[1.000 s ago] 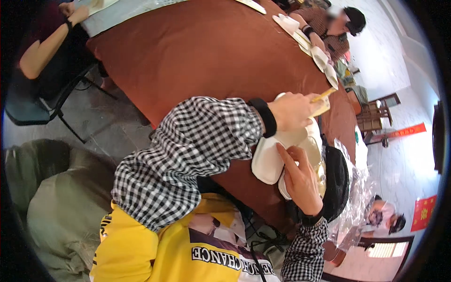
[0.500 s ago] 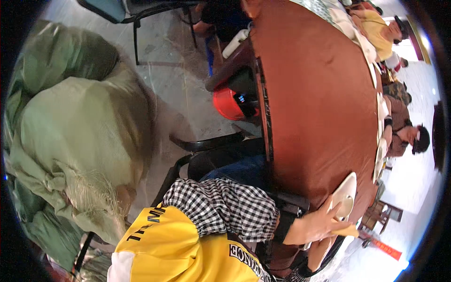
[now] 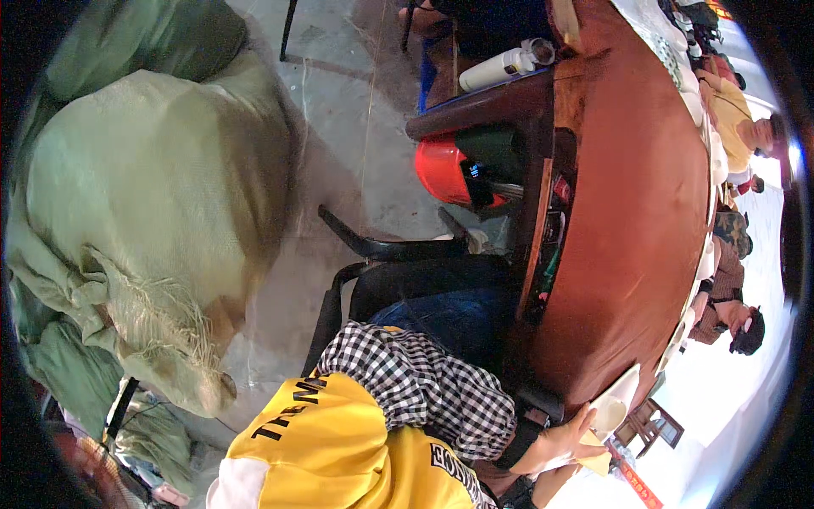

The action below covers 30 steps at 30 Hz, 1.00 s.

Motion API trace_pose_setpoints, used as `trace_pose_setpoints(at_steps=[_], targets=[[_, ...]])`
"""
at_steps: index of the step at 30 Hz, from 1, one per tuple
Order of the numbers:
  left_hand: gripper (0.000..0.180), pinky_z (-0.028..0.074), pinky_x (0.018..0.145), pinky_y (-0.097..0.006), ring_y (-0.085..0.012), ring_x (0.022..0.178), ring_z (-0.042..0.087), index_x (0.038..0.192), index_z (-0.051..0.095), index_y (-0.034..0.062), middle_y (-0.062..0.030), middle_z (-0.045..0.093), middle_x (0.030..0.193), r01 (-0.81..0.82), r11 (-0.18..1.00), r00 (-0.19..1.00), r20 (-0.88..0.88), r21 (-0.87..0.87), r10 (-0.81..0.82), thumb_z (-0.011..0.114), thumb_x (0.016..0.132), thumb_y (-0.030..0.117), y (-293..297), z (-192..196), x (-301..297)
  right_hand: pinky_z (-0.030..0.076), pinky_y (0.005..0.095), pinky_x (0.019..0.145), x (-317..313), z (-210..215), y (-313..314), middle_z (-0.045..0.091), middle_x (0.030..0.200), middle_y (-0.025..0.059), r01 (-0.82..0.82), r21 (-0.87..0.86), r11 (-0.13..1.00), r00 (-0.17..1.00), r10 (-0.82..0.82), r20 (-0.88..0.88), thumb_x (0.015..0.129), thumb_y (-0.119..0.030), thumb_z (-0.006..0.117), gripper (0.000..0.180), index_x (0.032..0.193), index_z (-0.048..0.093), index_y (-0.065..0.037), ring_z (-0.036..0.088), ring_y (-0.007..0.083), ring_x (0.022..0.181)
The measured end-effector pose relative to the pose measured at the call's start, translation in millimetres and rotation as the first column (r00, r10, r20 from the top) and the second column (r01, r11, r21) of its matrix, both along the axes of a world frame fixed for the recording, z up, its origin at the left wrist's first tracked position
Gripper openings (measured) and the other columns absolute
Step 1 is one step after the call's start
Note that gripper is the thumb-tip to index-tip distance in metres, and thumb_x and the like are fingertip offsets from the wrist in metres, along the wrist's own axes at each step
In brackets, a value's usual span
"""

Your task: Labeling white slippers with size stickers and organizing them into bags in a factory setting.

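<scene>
A bare concrete floor (image 3: 339,127) fills the left of your view, heaped with bulging green woven sacks (image 3: 144,220); right of them stands a black chair (image 3: 398,271), then a red helmet (image 3: 445,170) tucked under the long brown worktop (image 3: 644,212), with other people seated along its far edge at the right rim. Your checked sleeve (image 3: 415,390) runs out from the yellow apron (image 3: 339,450) toward the lower right; there your left hand (image 3: 564,441) has its grip closed on a white shell-like piece (image 3: 615,407), fingers wrapped over its near edge. The piece lies just beyond the hand, at the worktop's edge; pale, thin, curved, its long axis slanting up and right. Your right hand is out of view, so the left is the only one near.
</scene>
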<state>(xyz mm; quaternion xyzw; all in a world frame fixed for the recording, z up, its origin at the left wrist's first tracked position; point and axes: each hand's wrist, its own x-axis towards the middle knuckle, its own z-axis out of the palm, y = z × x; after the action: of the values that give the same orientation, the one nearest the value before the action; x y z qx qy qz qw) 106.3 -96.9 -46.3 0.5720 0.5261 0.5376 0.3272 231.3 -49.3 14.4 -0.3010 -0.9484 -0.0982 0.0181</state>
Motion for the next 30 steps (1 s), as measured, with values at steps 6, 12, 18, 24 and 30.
trace_pose_setpoints(at_steps=[6, 12, 18, 24, 30], targets=[[0.052, 0.008, 0.122, -0.049, -0.0381, 0.147, 0.020, 0.152, 0.042, 0.0315, -0.0232, 0.013, 0.163, -0.144, 0.989, 0.981, -0.135, -0.037, 0.138, 0.026, 0.103, 0.036, -6, 8, 1, 0.042, 0.0512, 0.101, 1, 2, 2, 0.059, 0.128, 0.0210, 0.013, 0.012, 1.000, 1.000, -0.013, 0.011, 0.084, -0.001, 0.060, 0.042, 0.127, 0.060, 0.000, 0.054, 0.0436, 0.119], [0.052, 0.009, 0.121, -0.050, -0.0401, 0.146, 0.022, 0.152, 0.042, 0.0318, -0.0250, 0.014, 0.162, -0.163, 0.986, 0.984, -0.076, -0.045, 0.159, 0.029, 0.101, 0.033, 7, 9, 10, 0.041, 0.0513, 0.102, 1, 3, -2, 0.059, 0.128, 0.0210, 0.015, 0.012, 1.000, 1.000, -0.015, 0.012, 0.084, -0.002, 0.060, 0.042, 0.127, 0.060, 0.000, 0.054, 0.0437, 0.120], [0.053, 0.010, 0.121, -0.052, -0.0420, 0.145, 0.024, 0.151, 0.042, 0.0320, -0.0269, 0.016, 0.161, -0.248, 0.969, 0.951, 0.186, -0.014, 0.246, 0.033, 0.099, 0.029, 24, 5, 33, 0.041, 0.0514, 0.103, 2, 1, -4, 0.059, 0.129, 0.0209, 0.013, 0.007, 1.000, 1.000, -0.013, -0.001, 0.085, -0.002, 0.060, 0.042, 0.126, 0.060, 0.000, 0.053, 0.0439, 0.120], [0.054, 0.012, 0.120, -0.054, -0.0463, 0.139, 0.031, 0.151, 0.043, 0.0309, -0.0310, 0.023, 0.156, -0.367, 0.924, 0.922, -0.085, 0.109, 0.377, 0.039, 0.098, 0.024, 20, -14, 33, 0.040, 0.0515, 0.104, -2, -3, -8, 0.059, 0.130, 0.0208, -0.012, -0.014, 1.000, 1.000, 0.011, -0.023, 0.085, -0.002, 0.061, 0.042, 0.126, 0.059, 0.000, 0.053, 0.0440, 0.121], [0.063, 0.026, 0.114, -0.054, -0.0409, 0.123, 0.047, 0.149, 0.042, 0.0131, -0.0176, 0.057, 0.128, -0.476, 0.822, 0.793, -0.251, 0.313, 0.555, 0.053, 0.089, 0.027, -14, -19, -2, 0.040, 0.0516, 0.105, -12, -7, -13, 0.060, 0.130, 0.0208, -0.046, -0.056, 0.997, 0.997, 0.042, -0.068, 0.085, -0.003, 0.061, 0.041, 0.126, 0.059, 0.001, 0.053, 0.0441, 0.122]])
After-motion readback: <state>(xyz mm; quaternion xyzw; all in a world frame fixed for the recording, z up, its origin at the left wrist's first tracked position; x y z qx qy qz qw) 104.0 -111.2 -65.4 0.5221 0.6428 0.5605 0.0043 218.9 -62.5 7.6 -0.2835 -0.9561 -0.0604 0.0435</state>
